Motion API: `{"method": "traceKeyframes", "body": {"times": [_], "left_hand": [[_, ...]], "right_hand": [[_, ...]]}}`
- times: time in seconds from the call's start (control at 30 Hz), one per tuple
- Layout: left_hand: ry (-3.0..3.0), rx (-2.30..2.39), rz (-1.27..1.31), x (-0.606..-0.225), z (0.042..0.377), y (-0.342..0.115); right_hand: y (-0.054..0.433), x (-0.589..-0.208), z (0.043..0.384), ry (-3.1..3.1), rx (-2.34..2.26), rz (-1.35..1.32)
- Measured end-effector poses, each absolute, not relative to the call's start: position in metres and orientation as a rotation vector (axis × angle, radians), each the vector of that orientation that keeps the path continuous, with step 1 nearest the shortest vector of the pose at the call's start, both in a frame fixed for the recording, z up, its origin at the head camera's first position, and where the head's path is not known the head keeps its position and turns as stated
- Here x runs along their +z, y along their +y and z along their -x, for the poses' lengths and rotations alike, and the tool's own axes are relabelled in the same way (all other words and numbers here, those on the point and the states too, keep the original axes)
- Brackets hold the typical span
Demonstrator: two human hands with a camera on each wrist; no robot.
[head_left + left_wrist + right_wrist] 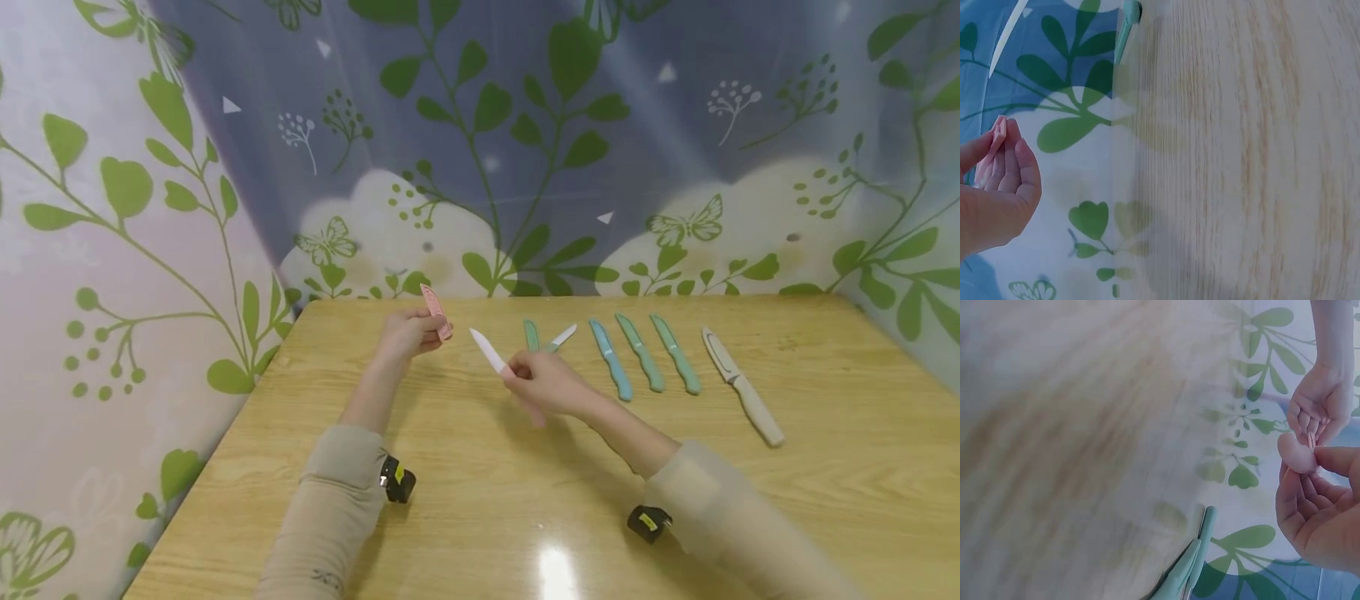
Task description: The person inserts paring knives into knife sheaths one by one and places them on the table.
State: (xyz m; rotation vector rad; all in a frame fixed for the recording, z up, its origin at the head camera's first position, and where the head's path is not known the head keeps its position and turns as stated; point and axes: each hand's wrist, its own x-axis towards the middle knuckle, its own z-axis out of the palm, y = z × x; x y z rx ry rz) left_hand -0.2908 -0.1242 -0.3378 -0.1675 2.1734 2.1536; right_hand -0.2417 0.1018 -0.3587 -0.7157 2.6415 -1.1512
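Observation:
My left hand (408,335) pinches a pink blade sheath (434,309) between thumb and fingers, above the table's far left part. In the left wrist view the sheath (999,132) is seen nearly end-on. My right hand (549,382) grips a paring knife by its pink handle; its pale blade (487,348) points up and left toward the sheath, with a gap between them. Just beyond the right hand lie a green sheath (531,333) and a small green-handled knife (562,337) with a bare blade, its handle partly hidden by that hand.
Right of the hands, a blue knife (611,362), two green knives (640,353) (675,354) and a larger cream-handled knife (756,410) lie on the wooden table (480,517). A leaf-patterned curtain (465,150) hangs behind the far edge.

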Motion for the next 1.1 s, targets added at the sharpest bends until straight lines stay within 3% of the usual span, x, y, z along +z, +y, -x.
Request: {"method": "traceKeyframes", "body": {"times": [1.1], "left_hand": [[1.942,2.261,-0.004,-0.335,0.273,-0.094]], "right_hand": [[0.096,-0.361,0.227,2.559,-1.351,0.671]]}}
